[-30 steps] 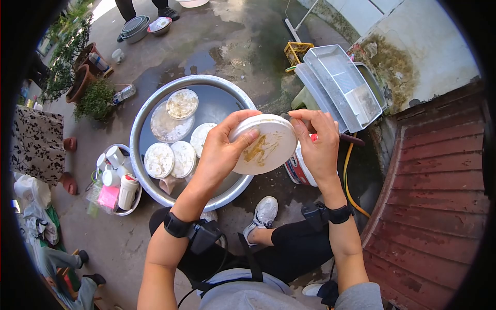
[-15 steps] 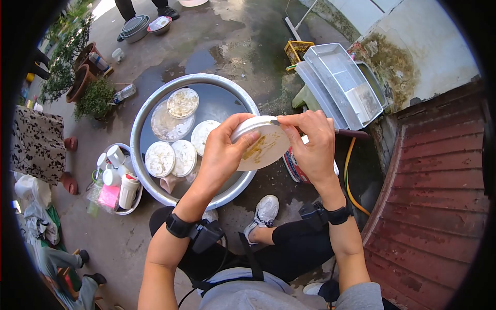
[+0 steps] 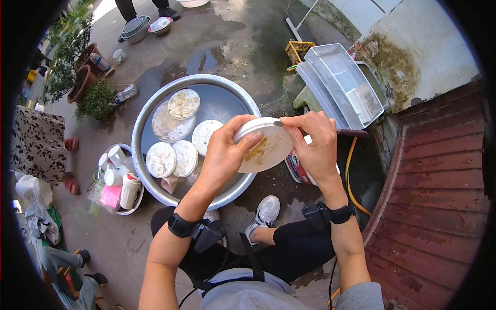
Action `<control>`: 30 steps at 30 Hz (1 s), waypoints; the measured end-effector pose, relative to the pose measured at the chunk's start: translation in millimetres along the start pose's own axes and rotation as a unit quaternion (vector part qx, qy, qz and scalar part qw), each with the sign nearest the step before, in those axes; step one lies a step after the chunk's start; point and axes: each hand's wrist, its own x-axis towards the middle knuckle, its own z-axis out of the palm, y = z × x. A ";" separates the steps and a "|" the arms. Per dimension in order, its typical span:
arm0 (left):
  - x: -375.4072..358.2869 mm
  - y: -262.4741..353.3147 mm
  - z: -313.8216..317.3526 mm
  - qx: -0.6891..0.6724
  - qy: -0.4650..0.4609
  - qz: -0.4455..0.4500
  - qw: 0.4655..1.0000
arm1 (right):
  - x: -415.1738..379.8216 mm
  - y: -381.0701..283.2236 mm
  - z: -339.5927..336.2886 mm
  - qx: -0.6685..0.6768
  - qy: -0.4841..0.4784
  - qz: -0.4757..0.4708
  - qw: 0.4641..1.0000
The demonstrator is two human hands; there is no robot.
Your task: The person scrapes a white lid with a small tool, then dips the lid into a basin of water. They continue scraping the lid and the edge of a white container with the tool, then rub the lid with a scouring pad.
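Observation:
My left hand (image 3: 226,150) is closed around the left edge of a round white plastic lid (image 3: 274,152), tilted above the basin. Yellow-brown residue smears the lid's face. In my right hand (image 3: 315,144) is a knife (image 3: 353,133), its dark handle sticking out to the right. Its metal tip meets the lid's upper rim beside my fingertips; my fingers cover most of the blade. Below, a large metal basin (image 3: 138,160) holds water and several stained lids, among them one at the top (image 3: 184,103) and one at the lower left (image 3: 160,159).
Left of the basin, a smaller tub (image 3: 135,206) holds cups and a pink item. Clear plastic bins (image 3: 336,77) and a yellow crate (image 3: 298,51) stand at the upper right. A yellow hose (image 3: 351,181) runs beside a red metal panel (image 3: 429,206). Other people are at the edges.
The whole view shifts very slightly. Both hands keep their grip, with the lid and knife in nearly the same position.

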 end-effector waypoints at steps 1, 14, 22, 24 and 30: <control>0.1 -0.8 0.1 -0.003 -0.003 0.005 1.000 | 1.0 -1.8 0.5 0.004 0.004 -0.006 1.000; 0.2 1.4 -2.5 -0.007 -0.035 -0.007 0.999 | 0.9 -0.6 0.1 -0.016 0.001 -0.047 0.999; 0.8 4.9 -7.0 -0.008 -0.046 -0.014 0.999 | 3.4 3.9 -3.8 -0.029 0.000 -0.087 0.996; 1.3 7.0 -11.1 -0.007 -0.052 -0.021 0.998 | 2.5 5.6 -5.5 -0.042 0.001 -0.091 0.995; -0.8 4.8 -9.5 0.001 -0.073 -0.015 0.997 | 2.8 -0.7 -0.9 -0.025 -0.002 -0.122 0.992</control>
